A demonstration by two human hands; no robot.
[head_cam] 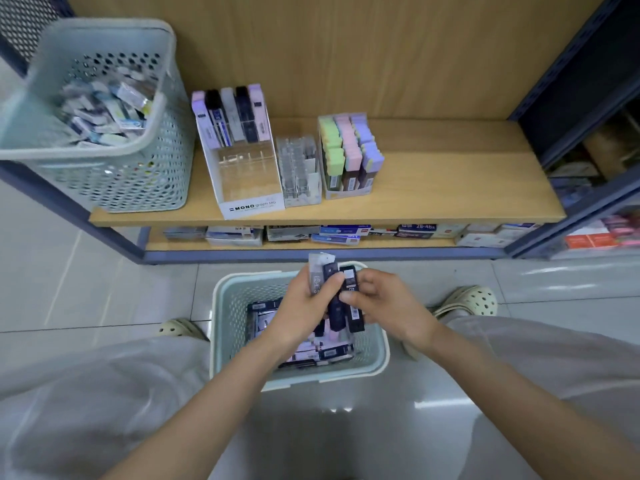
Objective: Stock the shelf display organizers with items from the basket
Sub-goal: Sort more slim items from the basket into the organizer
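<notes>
I've got my left hand (304,308) gripping a few slim packs (320,271) above the floor basket (221,327), right hand (389,306) grip pinching the black pack (354,311).

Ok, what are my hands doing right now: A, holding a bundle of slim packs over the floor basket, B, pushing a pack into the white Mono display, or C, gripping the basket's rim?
A: the left hand and right hand both grip a bundle of slim packs, held above the floor basket and not touching its rim.
</notes>
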